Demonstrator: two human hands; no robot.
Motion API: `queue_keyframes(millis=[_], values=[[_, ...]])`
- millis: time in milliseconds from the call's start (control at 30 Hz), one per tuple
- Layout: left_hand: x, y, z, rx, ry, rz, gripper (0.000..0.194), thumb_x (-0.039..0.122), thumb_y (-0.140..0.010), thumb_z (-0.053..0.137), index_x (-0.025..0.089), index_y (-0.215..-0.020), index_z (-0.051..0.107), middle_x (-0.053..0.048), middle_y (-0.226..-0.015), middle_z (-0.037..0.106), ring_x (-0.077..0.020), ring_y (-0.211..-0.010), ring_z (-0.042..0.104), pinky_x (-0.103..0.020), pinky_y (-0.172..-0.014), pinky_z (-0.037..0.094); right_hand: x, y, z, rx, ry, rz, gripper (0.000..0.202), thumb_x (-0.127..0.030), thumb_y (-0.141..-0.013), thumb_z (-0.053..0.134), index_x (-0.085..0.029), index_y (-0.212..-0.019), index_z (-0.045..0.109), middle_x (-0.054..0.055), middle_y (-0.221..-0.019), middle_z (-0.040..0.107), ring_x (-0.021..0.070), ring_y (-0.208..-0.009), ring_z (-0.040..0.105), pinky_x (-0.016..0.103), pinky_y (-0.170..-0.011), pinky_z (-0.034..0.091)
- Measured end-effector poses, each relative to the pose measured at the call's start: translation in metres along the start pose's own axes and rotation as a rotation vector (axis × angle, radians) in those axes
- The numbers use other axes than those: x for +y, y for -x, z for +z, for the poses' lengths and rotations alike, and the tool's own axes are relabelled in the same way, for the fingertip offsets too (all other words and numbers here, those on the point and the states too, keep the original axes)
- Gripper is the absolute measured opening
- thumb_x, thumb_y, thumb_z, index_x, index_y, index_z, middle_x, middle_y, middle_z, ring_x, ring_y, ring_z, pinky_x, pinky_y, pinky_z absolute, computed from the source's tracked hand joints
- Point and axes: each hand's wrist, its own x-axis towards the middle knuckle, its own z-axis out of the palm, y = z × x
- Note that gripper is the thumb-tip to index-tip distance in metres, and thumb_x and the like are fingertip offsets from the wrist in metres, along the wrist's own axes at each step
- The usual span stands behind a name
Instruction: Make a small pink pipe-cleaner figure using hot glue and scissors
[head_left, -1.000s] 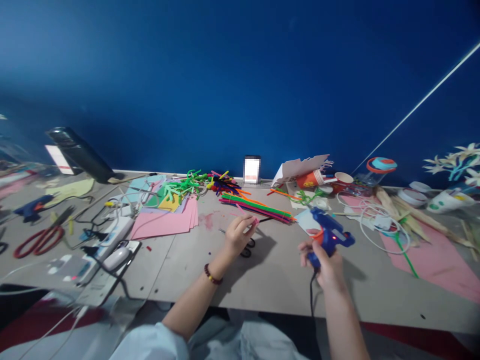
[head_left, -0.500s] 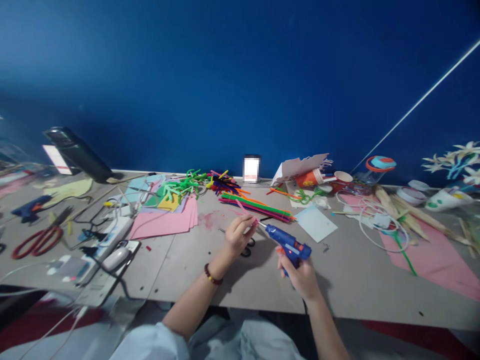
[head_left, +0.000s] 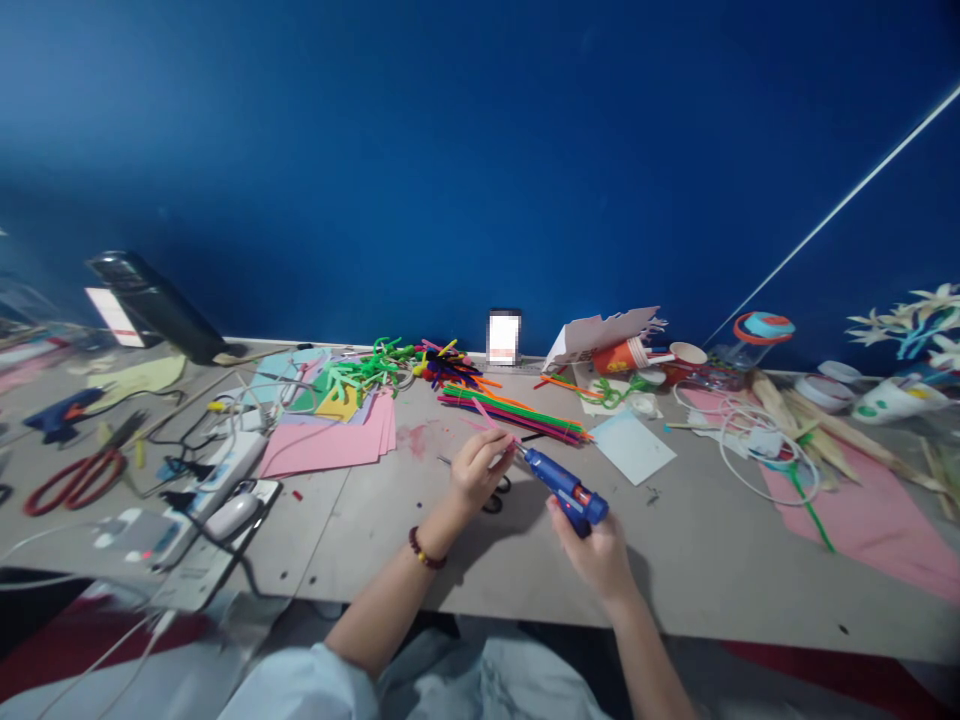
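The fingers of the left hand (head_left: 471,474) are drawn in to a close pinch on a thin pink fuzzy strip (head_left: 484,412), one end of which slants up past the knuckles while a bit of pink shows at the fingertips; the hand hides the rest. The right hand (head_left: 598,548) is closed around the grip of a blue plastic glue gun (head_left: 553,474), whose nozzle points at the left fingertips and sits right by them; whether it touches the strip cannot be told. How the right fingers lie at the trigger is mostly hidden. A dark red beaded bracelet (head_left: 426,549) circles the left wrist. On the grey tabletop (head_left: 390,525), a pair of black-handled scissors (head_left: 496,496) lies partly covered by the left hand. Just beyond the hands is a bundle of green, purple and orange fuzzy stems (head_left: 517,416), and to its right lies a pale blue square of paper (head_left: 634,446). A fan of pink paper sheets (head_left: 330,442) rests to the left, near a tangle of bright green fuzzy stems (head_left: 375,368). A phone with a lit screen (head_left: 504,338) stands near the foot of the blue wall (head_left: 465,180).
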Motion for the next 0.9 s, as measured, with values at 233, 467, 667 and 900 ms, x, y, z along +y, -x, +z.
queue_keyframes(millis=[233, 467, 667, 900], values=[[-0.0014, 0.0031, 0.0011, -0.008, 0.005, 0.007, 0.028, 0.01, -0.078, 0.064, 0.018, -0.104, 0.061, -0.007, -0.092, 0.068, -0.0149, -0.083, 0.067, -0.027, -0.075, 0.058, 0.0011, 0.0002, 0.0015, 0.015, 0.118, -0.163, 0.021, -0.032, -0.08, 0.061, -0.018, -0.065, 0.06, 0.002, -0.054, 0.063, 0.0138, -0.043, 0.059, 0.023, -0.049, 0.049], [-0.0029, 0.0032, 0.0011, -0.014, 0.009, -0.012, 0.024, 0.012, -0.081, 0.062, 0.019, -0.104, 0.061, -0.006, -0.092, 0.069, -0.0146, -0.083, 0.068, -0.027, -0.075, 0.057, -0.0016, -0.0003, 0.0007, 0.028, 0.116, -0.185, 0.021, -0.032, -0.081, 0.06, -0.017, -0.066, 0.06, 0.002, -0.054, 0.063, 0.0138, -0.043, 0.059, 0.022, -0.049, 0.049], [-0.0031, 0.0027, 0.0016, 0.008, 0.031, -0.047, 0.024, 0.012, -0.079, 0.064, 0.018, -0.102, 0.061, -0.006, -0.092, 0.069, -0.0148, -0.083, 0.067, -0.027, -0.075, 0.057, 0.0006, 0.002, 0.0001, 0.029, 0.123, -0.126, 0.018, -0.033, -0.079, 0.062, -0.017, -0.07, 0.064, 0.005, -0.059, 0.066, 0.0167, -0.048, 0.062, 0.025, -0.051, 0.05], [-0.002, 0.0007, 0.001, 0.019, 0.049, -0.052, 0.023, 0.01, -0.078, 0.064, 0.018, -0.1, 0.062, -0.006, -0.092, 0.069, -0.0142, -0.083, 0.067, -0.027, -0.074, 0.057, 0.0027, 0.0068, -0.0022, -0.035, 0.021, 0.058, 0.025, -0.041, -0.079, 0.06, -0.018, -0.074, 0.068, 0.006, -0.055, 0.066, 0.0189, -0.047, 0.061, 0.026, -0.044, 0.05]])
